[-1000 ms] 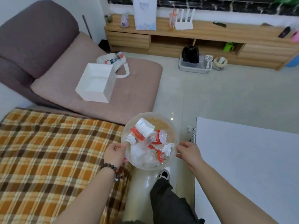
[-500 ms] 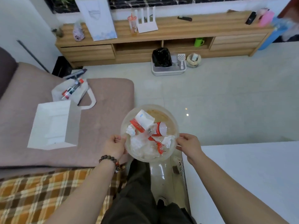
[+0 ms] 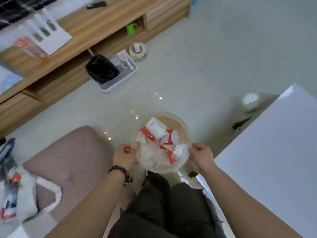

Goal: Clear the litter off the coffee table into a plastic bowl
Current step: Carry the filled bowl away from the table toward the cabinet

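Both hands hold a clear plastic bowl [image 3: 186, 134] above the pale floor [image 3: 197, 74], just in front of the person's dark trouser legs [image 3: 164, 208]. The left hand [image 3: 124, 156] has its grip closed on the bowl's left rim, fingers curled around the edge; a dark bead bracelet [image 3: 120, 172] sits on that wrist. The right hand [image 3: 202, 155] has its grip closed on the right rim in the same way. The bowl is full of litter [image 3: 159, 146]: crumpled white tissue and clear film, red-and-white wrappers, a small white carton and a red-and-white cup lying on its side. The white worktop [image 3: 274, 160] lies to the right of the bowl, near the right forearm. A mauve cushioned seat [image 3: 73, 155] sits to the left, with a white bag [image 3: 25, 201] on it at the near left. Farther off, a wooden cabinet [image 3: 77, 40] runs along the far left, with a grey tray [image 3: 127, 74] holding a black bag [image 3: 102, 69] on the floor before it
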`<state>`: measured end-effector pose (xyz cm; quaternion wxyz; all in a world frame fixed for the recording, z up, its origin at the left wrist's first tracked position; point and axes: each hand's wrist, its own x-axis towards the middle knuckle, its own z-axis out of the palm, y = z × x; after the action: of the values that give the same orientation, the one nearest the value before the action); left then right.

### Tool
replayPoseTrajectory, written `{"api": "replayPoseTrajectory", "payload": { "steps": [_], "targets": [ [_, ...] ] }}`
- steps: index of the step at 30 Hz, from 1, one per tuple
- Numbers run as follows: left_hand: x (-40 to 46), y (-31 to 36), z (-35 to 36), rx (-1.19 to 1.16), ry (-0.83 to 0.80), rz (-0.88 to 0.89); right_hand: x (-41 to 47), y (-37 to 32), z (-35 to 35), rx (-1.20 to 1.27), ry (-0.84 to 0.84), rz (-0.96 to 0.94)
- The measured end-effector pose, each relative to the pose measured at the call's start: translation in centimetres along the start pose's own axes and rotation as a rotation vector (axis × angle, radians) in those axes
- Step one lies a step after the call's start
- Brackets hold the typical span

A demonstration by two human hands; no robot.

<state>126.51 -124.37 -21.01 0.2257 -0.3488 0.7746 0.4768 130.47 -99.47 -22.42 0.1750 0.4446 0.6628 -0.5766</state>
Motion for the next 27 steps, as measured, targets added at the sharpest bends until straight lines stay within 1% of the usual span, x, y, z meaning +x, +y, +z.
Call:
{"api": "replayPoseTrajectory", "payload": {
  "steps": [5, 7, 16, 21, 24, 27],
  "targets": [
    [4.1, 5.3, 3.5, 0.200, -0.169, 0.102, 1.6, -0.4, -1.3, 0.147, 0.192, 0.085],
    [5.2, 7.0, 4.6, 0.244, -0.218, 0.130, 1.9, -0.3, -1.3, 0.193, 0.236, 0.118],
    [11.9, 17.2, 16.6, 0.573, -0.462, 0.320, 8.1, 0.5, -1.3, 0.531, 0.496, 0.294],
    [13.0, 23.4, 21.5, 0.800, -0.576, 0.449, 9.5, -1.6, -0.5, 0.769, 0.621, 0.395],
    [13.4, 26.9, 24.0, 0.899, -0.642, 0.513, 9.9, -3.6, 0.1, 0.916, 0.675, 0.449],
    [14.1, 30.0, 26.5, 1.002, -0.712, 0.574, 10.9, -5.8, 0.9, 1.082, 0.724, 0.470]
  ]
}}
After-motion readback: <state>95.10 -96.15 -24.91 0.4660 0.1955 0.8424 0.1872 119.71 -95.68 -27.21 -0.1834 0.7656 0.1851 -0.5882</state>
